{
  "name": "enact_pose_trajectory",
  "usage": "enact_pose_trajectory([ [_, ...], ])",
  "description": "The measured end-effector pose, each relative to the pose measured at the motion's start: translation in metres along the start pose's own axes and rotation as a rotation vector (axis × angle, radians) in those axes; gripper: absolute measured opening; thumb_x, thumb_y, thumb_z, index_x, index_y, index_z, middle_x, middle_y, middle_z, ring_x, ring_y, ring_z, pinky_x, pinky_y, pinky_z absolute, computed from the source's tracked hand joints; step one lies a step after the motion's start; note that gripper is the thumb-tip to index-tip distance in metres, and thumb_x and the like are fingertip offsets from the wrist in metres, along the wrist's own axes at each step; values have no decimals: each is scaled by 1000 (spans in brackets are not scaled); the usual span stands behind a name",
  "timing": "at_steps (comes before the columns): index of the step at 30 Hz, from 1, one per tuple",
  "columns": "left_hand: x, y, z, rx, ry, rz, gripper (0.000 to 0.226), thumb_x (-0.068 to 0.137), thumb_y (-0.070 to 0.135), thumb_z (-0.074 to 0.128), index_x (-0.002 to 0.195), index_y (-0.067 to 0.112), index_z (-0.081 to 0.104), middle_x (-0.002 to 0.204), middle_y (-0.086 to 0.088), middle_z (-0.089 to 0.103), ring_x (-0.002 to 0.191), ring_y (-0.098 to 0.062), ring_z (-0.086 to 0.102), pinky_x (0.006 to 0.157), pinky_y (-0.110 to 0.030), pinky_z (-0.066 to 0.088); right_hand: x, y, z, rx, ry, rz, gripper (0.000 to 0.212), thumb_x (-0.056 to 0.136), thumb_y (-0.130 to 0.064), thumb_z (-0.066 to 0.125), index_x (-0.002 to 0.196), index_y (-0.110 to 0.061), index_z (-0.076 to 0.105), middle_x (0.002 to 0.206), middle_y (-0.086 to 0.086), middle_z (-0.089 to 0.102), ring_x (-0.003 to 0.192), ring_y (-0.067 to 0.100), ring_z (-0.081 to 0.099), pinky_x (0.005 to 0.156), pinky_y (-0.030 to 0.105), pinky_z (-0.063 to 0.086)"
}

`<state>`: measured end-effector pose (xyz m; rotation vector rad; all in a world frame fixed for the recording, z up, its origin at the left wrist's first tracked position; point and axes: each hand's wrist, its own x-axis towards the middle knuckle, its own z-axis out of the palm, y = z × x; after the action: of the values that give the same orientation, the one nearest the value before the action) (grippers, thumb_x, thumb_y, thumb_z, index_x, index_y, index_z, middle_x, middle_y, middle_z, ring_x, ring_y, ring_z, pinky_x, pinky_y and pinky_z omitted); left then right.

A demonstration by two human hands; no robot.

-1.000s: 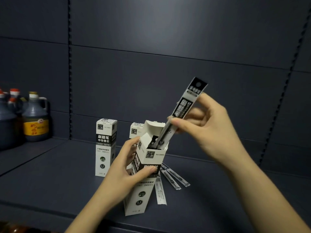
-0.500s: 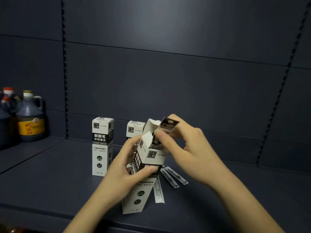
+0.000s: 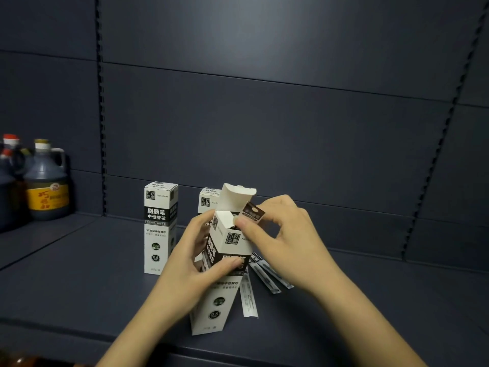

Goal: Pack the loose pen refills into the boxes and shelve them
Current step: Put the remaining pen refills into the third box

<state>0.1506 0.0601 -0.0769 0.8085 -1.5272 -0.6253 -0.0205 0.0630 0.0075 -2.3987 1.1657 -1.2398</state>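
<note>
Near the front edge of the dark grey metal shelf (image 3: 79, 282), about midway along it, a tall white-and-black cardboard refill box (image 3: 225, 263) stands tilted, its foot on the shelf and its open top leaning toward the back panel. The white top flap (image 3: 236, 194) is raised. The left hand (image 3: 190, 263) grips this box round its middle, thumb across the black band on the front, fingers curled round the far side. The right hand (image 3: 285, 234) pinches the dark printed end of a sleeved pen refill (image 3: 253, 211) between thumb and forefinger; most of that refill is sunk in the mouth of the box, and only the printed end shows above the rim.

Just beside the box, on its right, three loose refills in clear sleeves (image 3: 248, 298) lie flat on the shelf, fanned out, partly under the right wrist. Further toward the back edge stand two closed boxes of the same kind: one upright white-and-black box (image 3: 160, 229) to the left, well apart from the held one, and a second box (image 3: 207, 201) mostly hidden behind the left hand's fingers and the raised flap.

At the far left end of the shelf, against the back panel, stand dark glass jugs with a yellow label (image 3: 46, 184) and red-capped bottles (image 3: 9, 160) beside them.
</note>
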Motion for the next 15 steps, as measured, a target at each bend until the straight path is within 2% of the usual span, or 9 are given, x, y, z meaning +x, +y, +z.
enact_pose_trajectory([
  [2, -1, 0, -1, -4, -6, 5, 70, 66, 35, 80, 130, 41, 51, 125, 13, 65, 118, -9, 63, 93, -27, 55, -3, 4, 6, -1, -14, -42, 32, 92, -42, 59, 69, -20, 65, 83, -25, 61, 102, -3, 43, 100, 38, 37],
  [5, -2, 1, -1, 0, -13, 12, 67, 67, 35, 80, 127, 44, 52, 124, 11, 66, 118, -11, 63, 94, -29, 55, -8, 7, 13, -54, -103, -91, 46, 88, -59, 36, 74, -24, 63, 93, -20, 63, 108, -1, 36, 103, 31, 25],
  [7, -2, 2, 0, 9, -15, 14, 66, 68, 35, 80, 127, 46, 52, 123, 10, 65, 118, -13, 63, 94, -32, 55, -7, 0, 8, -97, -188, -50, 55, 87, -65, 26, 73, -25, 61, 98, -18, 60, 112, -5, 28, 104, 28, 19],
  [10, -1, 1, 1, 25, -17, 31, 63, 71, 36, 77, 128, 43, 51, 125, 11, 64, 120, -13, 62, 99, -35, 49, -1, -15, 0, -235, -298, 39, 60, 98, -58, 23, 74, -21, 64, 94, -14, 51, 107, -3, 21, 110, 31, 16],
  [13, 0, 4, 3, 22, -41, 39, 59, 74, 36, 75, 128, 41, 52, 127, 10, 64, 121, -12, 61, 100, -36, 47, 6, -24, 1, -479, -335, 10, 66, 100, -56, 15, 63, -20, 57, 92, -10, 48, 113, 12, 28, 110, 43, 19],
  [15, 1, 5, 3, 15, -54, 27, 60, 73, 35, 75, 129, 41, 53, 126, 7, 65, 119, -13, 62, 96, -35, 50, 7, -25, 1, -573, -331, -21, 61, 100, -54, 17, 61, -23, 53, 92, -9, 45, 110, 16, 30, 108, 44, 21],
])
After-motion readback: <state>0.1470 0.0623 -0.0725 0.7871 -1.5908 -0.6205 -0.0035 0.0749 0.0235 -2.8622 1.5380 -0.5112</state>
